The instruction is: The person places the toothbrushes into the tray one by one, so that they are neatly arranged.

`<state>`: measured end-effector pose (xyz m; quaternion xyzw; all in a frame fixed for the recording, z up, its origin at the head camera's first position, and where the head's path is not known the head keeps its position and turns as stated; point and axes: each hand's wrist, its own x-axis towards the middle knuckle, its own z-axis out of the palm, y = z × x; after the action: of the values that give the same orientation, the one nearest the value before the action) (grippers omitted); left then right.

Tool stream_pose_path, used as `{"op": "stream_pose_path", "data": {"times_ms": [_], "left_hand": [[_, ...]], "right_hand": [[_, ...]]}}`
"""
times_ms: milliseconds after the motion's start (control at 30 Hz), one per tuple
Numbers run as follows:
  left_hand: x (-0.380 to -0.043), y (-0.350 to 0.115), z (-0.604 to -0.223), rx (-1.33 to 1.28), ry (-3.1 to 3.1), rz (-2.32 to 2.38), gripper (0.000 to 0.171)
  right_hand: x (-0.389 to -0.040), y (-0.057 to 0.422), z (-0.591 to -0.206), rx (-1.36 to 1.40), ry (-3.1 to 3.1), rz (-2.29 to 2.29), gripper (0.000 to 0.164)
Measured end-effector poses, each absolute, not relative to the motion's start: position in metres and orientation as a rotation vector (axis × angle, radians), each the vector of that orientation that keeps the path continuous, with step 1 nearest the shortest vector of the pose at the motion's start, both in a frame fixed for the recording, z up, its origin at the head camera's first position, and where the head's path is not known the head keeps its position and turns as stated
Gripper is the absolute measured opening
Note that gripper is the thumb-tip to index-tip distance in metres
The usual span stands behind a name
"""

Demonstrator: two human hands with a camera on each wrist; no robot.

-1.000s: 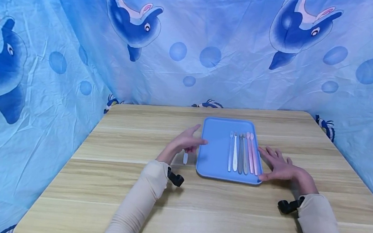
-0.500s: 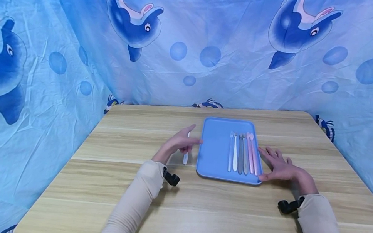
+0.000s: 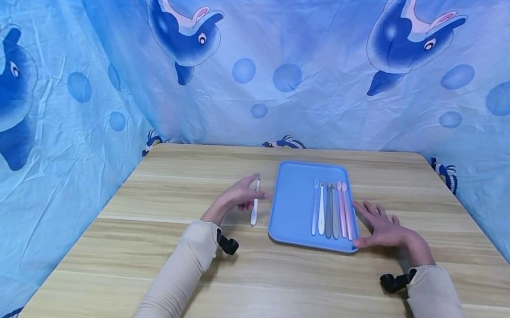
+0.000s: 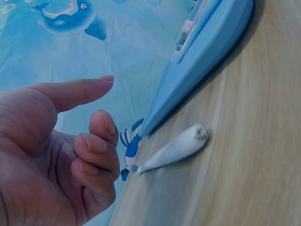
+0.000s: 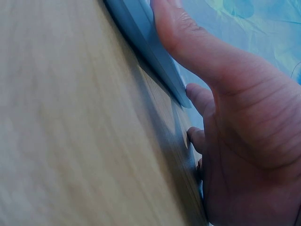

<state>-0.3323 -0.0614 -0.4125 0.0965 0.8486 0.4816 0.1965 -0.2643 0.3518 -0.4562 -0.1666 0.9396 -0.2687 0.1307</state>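
A white toothbrush (image 3: 254,216) lies on the table left of the blue tray (image 3: 292,206). Over it hovers my left hand (image 3: 237,195), thumb stretched out and other fingers loosely bent, holding nothing. In the left wrist view the toothbrush (image 4: 178,148) lies apart from the fingertips. Side by side in the tray's right half are a light blue toothbrush (image 3: 315,211), a white one, grey ones (image 3: 328,218) and pink ones (image 3: 341,210). My right hand (image 3: 385,232) rests spread at the tray's right edge, its thumb at the near corner; the right wrist view shows the thumb against the rim (image 5: 148,42).
The wooden table (image 3: 285,300) reaches back to a blue dolphin-print curtain (image 3: 270,33), which also hangs along the left and right sides. Each wrist carries a black camera mount (image 3: 227,243).
My left hand has drawn back leftward from over the tray's left edge, uncovering more of the white toothbrush on the table. The right hand and the tray have stayed in place.
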Motion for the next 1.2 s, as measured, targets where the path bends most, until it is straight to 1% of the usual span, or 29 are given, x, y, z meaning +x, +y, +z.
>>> {"op": "stream_pose_path", "data": {"times_ms": [267,667,967,1200], "left_hand": [[-0.335,-0.07,-0.417,0.263,2.386,1.324,0.092],[-0.338,-0.078,-0.424,0.196,2.343,1.305,0.096],[-0.339,-0.079,-0.428,0.166,2.344,1.279,0.096],[-0.339,-0.078,-0.429,0.142,2.344,1.266,0.097]], "right_hand": [[-0.264,0.353,-0.455,-0.483,2.732,-0.777,0.116],[-0.264,0.352,-0.453,-0.476,2.712,-0.799,0.116],[-0.269,0.358,-0.459,-0.481,2.706,-0.836,0.112],[-0.267,0.355,-0.453,-0.486,2.699,-0.817,0.117]]}}
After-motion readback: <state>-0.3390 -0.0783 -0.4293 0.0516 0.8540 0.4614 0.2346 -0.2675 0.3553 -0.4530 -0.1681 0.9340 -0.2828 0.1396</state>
